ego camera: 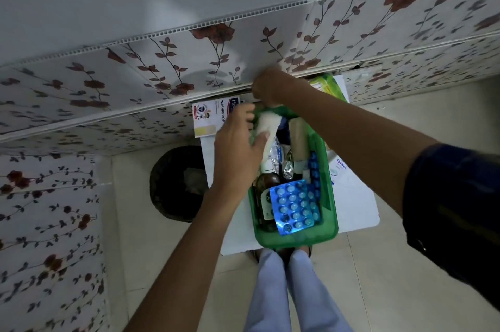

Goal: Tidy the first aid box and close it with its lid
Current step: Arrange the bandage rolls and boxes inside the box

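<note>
A green plastic first aid box (pixel 331 196) stands open on a small white table (pixel 357 204). Inside it lie a blue blister pack (pixel 293 206), a dark brown bottle (pixel 263 193), foil strips (pixel 288 166) and a beige bandage roll (pixel 297 137). My left hand (pixel 236 139) grips a white gauze roll (pixel 266 126) over the box's far end. My right hand (pixel 267 85) is closed on the top of that same white roll, above the box's far rim. A green lid (pixel 332 85) lies behind the box, partly hidden by my right arm.
A white plaster carton marked WASHPROOF (pixel 208 118) lies at the table's far left. A white leaflet (pixel 341 166) sits right of the box. A dark round bin (pixel 176 183) stands on the floor to the left. A floral-patterned cabinet (pixel 162 61) closes off the back.
</note>
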